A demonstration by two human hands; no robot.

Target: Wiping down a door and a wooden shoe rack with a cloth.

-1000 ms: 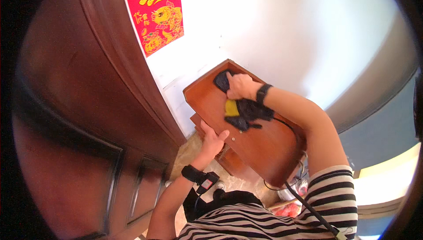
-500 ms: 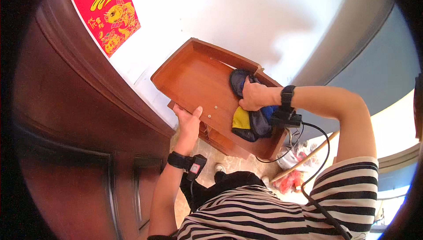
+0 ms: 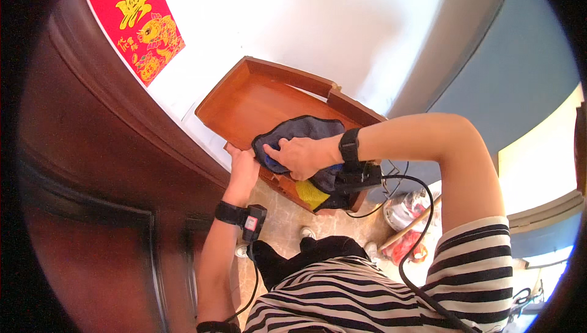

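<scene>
A dark grey cloth point(image 3: 299, 129) with blue and yellow parts lies bunched over the near side of a brown wooden cabinet top point(image 3: 251, 102) with a raised rim. My right hand point(image 3: 304, 155) presses on the cloth and grips it, fingers curled into its folds. The yellow part hangs toward the near edge, below my wrist. At the near left edge of the cabinet top, my left hand point(image 3: 243, 171) holds the wood. Its fingertips are partly hidden beside the cloth. Both wrists wear black straps with small boxes and cables.
A dark panelled wooden door point(image 3: 104, 210) stands close on my left. White wall rises behind the cabinet, with a red and gold paper banner point(image 3: 137, 24) at the far left. Plastic bags point(image 3: 403, 210) and a wooden stick point(image 3: 408, 226) are on the floor at the right.
My right hand has moved left with the cloth, which now spreads close to my left hand. The cabinet top sits a little further left in view. My left hand stays at its edge.
</scene>
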